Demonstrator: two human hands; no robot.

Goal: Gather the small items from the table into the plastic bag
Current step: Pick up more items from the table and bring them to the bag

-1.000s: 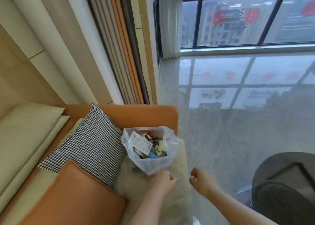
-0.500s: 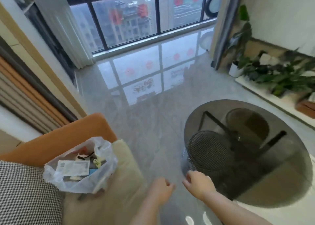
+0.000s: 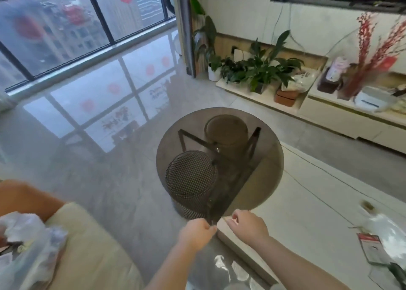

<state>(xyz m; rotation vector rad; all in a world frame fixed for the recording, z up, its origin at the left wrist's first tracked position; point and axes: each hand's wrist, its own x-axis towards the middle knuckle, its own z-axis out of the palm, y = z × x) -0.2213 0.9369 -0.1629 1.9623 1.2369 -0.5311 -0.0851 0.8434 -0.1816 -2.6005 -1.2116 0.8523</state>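
Note:
The clear plastic bag (image 3: 28, 245), filled with small mixed items, rests on the cream sofa cushion (image 3: 92, 252) at the lower left, partly cut off by the frame edge. My left hand (image 3: 195, 233) is in the lower middle with its fingers curled into a loose fist and nothing visible in it. My right hand (image 3: 248, 226) is just beside it, also curled, with nothing visible in it. Both hands hover over the near corner of the white table (image 3: 307, 219). On that table at the far right lie a red-and-white packet (image 3: 371, 244) and clear plastic wrapping (image 3: 386, 230).
A round smoked-glass side table (image 3: 259, 188) stands ahead, with a houndstooth stool (image 3: 191, 177) and another round stool under it. Glossy floor (image 3: 98, 157) runs to the windows. Potted plants (image 3: 261, 70) and a low cabinet (image 3: 351, 120) line the far wall. An orange sofa arm (image 3: 24, 197) is at left.
My view has swung right, from the sofa and bag to the tables. Both hands have moved away from the bag and now hang over the white table's corner.

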